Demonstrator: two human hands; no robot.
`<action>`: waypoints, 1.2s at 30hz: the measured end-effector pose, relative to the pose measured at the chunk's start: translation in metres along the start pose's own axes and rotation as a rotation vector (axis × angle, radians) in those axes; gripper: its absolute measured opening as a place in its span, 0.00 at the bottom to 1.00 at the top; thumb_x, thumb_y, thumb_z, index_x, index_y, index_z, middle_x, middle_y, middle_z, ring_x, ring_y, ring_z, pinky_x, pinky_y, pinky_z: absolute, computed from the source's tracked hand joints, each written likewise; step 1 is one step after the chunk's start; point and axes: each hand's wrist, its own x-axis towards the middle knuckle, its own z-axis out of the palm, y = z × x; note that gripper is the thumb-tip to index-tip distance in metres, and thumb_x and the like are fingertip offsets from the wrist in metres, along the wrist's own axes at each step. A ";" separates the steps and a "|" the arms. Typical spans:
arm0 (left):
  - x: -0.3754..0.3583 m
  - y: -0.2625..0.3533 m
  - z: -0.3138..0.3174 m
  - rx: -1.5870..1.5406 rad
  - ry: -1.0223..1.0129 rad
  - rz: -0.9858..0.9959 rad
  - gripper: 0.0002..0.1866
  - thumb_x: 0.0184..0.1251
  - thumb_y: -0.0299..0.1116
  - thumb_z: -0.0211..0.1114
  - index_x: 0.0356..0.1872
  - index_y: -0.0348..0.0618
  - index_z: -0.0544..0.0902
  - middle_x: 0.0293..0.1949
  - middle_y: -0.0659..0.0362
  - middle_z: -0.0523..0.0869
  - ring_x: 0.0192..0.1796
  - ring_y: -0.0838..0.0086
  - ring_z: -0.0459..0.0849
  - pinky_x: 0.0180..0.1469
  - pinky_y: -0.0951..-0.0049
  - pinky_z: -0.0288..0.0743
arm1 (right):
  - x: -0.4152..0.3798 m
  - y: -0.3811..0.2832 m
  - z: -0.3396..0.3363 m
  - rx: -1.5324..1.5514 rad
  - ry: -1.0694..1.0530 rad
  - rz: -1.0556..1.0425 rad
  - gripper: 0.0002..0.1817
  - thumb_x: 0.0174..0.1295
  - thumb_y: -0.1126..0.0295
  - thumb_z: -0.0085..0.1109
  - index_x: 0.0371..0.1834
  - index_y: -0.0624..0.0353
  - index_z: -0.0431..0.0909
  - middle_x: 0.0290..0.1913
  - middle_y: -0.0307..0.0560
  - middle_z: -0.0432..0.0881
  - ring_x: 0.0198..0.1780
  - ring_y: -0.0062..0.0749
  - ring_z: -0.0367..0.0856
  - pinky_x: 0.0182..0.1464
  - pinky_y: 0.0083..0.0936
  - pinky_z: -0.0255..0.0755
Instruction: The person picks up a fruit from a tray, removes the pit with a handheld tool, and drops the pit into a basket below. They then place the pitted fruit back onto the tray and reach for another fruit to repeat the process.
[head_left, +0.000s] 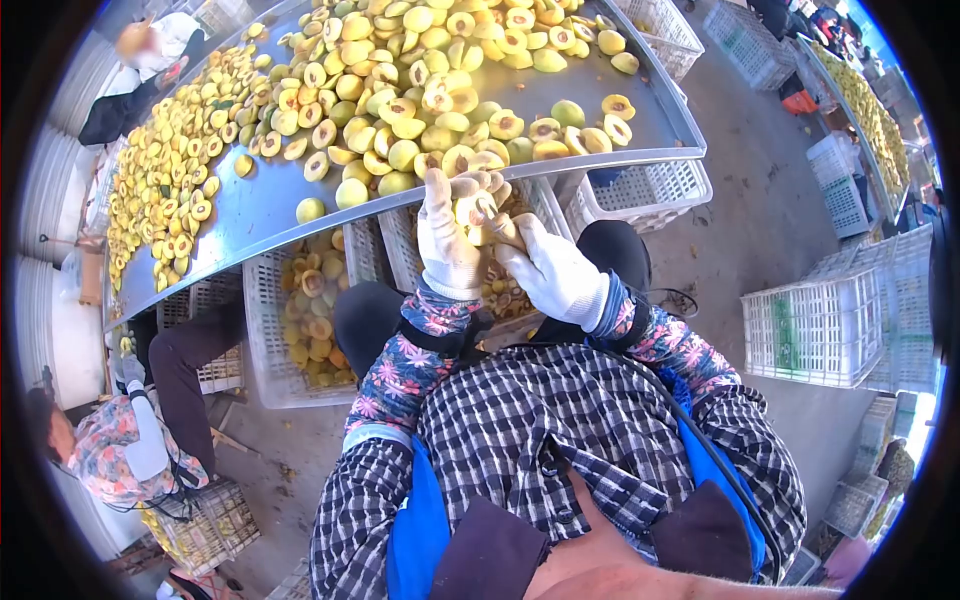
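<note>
Both my hands wear white work gloves with stained fingers and meet just past the metal table's front edge. My left hand [452,235] is closed around a halved yellow fruit [474,212]. The fingers of my right hand [550,265] are pinched together at the same fruit; whether they also hold a small tool is too unclear to tell. Beyond my hands, a heap of halved and whole yellow fruits [400,110] covers much of the metal table [245,208]. Under my hands, a crate partly hidden by them holds more fruit pieces.
A white crate of fruit halves [258,340] stands left of my knees. Another crate [690,182] sits under the table's right corner. Stacked white crates [812,335] stand at right. A co-worker [125,445] sits at lower left, another person [165,50] at upper left.
</note>
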 end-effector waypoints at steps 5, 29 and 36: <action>-0.011 -0.004 0.001 0.277 -0.087 0.241 0.23 0.72 0.55 0.54 0.32 0.42 0.78 0.39 0.53 0.83 0.47 0.60 0.83 0.56 0.52 0.77 | -0.011 0.012 0.009 -0.064 0.010 -0.098 0.19 0.64 0.67 0.58 0.50 0.67 0.65 0.26 0.58 0.80 0.27 0.55 0.81 0.29 0.41 0.75; -0.003 -0.001 0.004 -0.117 0.114 -0.022 0.21 0.69 0.54 0.59 0.33 0.45 0.77 0.37 0.56 0.82 0.44 0.61 0.82 0.54 0.54 0.79 | -0.002 0.006 0.001 -0.190 0.071 -0.068 0.18 0.61 0.63 0.64 0.46 0.62 0.70 0.23 0.52 0.78 0.24 0.49 0.81 0.25 0.36 0.75; -0.008 -0.008 0.010 0.001 0.113 0.147 0.21 0.71 0.54 0.56 0.35 0.44 0.76 0.39 0.56 0.81 0.46 0.62 0.81 0.54 0.56 0.78 | -0.006 0.013 0.016 -0.226 0.241 -0.260 0.19 0.60 0.64 0.64 0.47 0.64 0.68 0.23 0.54 0.78 0.23 0.49 0.81 0.25 0.37 0.74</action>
